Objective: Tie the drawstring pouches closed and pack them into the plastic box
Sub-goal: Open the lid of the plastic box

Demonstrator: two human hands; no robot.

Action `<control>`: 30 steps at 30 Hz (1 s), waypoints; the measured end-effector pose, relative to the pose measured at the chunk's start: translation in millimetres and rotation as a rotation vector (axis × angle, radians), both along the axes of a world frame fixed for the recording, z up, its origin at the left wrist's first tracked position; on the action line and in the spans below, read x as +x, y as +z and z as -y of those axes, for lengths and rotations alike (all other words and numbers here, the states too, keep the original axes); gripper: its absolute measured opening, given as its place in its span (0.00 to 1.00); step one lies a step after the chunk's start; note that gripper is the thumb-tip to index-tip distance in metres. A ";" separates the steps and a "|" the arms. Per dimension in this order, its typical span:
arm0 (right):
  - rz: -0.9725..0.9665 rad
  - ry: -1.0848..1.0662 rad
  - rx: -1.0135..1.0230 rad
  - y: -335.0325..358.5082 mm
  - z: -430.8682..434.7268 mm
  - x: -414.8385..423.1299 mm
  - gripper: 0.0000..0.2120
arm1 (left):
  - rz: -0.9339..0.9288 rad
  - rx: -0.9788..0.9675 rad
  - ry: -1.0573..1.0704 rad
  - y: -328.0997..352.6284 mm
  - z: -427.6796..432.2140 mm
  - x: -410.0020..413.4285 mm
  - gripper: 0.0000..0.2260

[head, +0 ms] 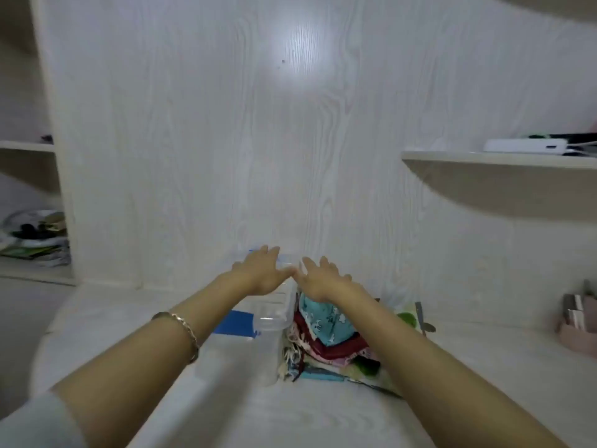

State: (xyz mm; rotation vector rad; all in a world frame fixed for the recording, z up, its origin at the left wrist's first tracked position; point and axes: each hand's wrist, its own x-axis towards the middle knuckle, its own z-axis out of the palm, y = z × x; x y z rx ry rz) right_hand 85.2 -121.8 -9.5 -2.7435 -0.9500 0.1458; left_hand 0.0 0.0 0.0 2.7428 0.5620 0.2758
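A clear plastic box (269, 321) stands on the white table, its far part hidden under my hands. A blue lid (235, 323) lies to its left. Right of the box lies a heap of patterned drawstring pouches (326, 337), teal, maroon and pink ones among them. My left hand (258, 271) hovers over the far end of the box, fingers spread, holding nothing. My right hand (319, 279) hovers above the pouch heap, fingers spread too. The thumbs almost meet. A gold bracelet (184, 331) is on my left wrist.
A white wood-grain wall (290, 140) rises right behind the box. A shelf (497, 158) with a white device juts out at the right. A pink holder (578, 324) stands at the far right. Shelves with clutter (35, 234) are at the left.
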 end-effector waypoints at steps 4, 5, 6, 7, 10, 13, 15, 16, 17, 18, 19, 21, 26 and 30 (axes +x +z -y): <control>0.047 0.076 0.102 -5.6 -7.5 -7.3 0.30 | 0.077 -0.027 -0.001 -11.5 -10.6 -34.0 0.29; 0.051 0.091 0.143 -8.1 -10.6 -7.2 0.29 | 0.058 -0.015 0.010 -14.9 -13.3 -42.1 0.27; 0.048 0.100 0.170 -10.7 -13.0 -9.1 0.29 | 0.028 -0.001 0.023 -17.7 -14.3 -50.5 0.25; 0.050 0.110 0.191 -13.7 -16.5 -10.1 0.28 | 0.006 0.004 0.041 -21.1 -15.6 -59.6 0.24; 0.073 0.144 0.228 -16.0 -25.8 -8.0 0.26 | 0.053 0.020 0.057 -27.4 -15.2 -83.1 0.18; 0.079 0.153 0.260 -11.1 -38.0 2.7 0.23 | 0.196 -0.031 0.011 -34.6 -10.3 -103.2 0.10; 0.059 0.136 0.275 -7.1 -47.2 13.1 0.22 | 0.229 -0.063 -0.036 -39.6 -6.6 -111.4 0.09; 0.047 0.131 0.277 -6.3 -52.0 18.1 0.22 | 0.238 -0.068 -0.050 -42.1 -5.5 -114.5 0.09; 0.037 0.128 0.273 -5.7 -57.3 24.0 0.21 | 0.252 -0.060 -0.054 -43.5 -5.1 -115.6 0.08; 0.030 0.134 0.257 -5.9 -64.2 28.9 0.21 | 0.270 -0.049 -0.059 -44.9 -6.0 -116.8 0.08; 0.018 0.136 0.236 -6.7 -69.9 32.9 0.22 | 0.288 -0.036 -0.069 -46.0 -6.2 -116.7 0.09; 0.002 0.141 0.186 -10.2 -84.4 39.7 0.24 | 0.312 -0.011 -0.079 -48.6 -7.6 -116.9 0.12; 0.008 0.136 0.100 -20.5 -116.6 50.1 0.25 | 0.325 0.022 -0.084 -49.4 -9.5 -116.5 0.11; 0.045 0.124 0.062 -23.7 -132.5 63.1 0.24 | 0.276 0.095 -0.100 -49.7 -13.2 -113.9 0.11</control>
